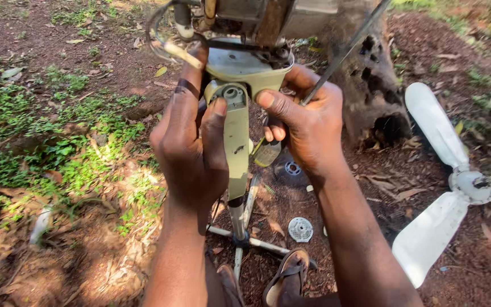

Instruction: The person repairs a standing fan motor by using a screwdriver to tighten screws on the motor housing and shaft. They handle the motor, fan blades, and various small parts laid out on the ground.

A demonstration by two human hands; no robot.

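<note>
The left hand [191, 148] clenches the fan neck [236, 148] from the side, thumb up by its pivot; the right hand [308, 128] grips a screwdriver [291, 113] just beside, thumb pressed on the neck's head. Below the grip stands the cross base [245, 239]; fan blades [444, 187] lie well right.

Bare brown earth [58, 34] with grass patches [41, 142], dry leaves, white fan blade [433, 227], round white cap [300, 229], cross-shaped stand base [240, 241].
</note>
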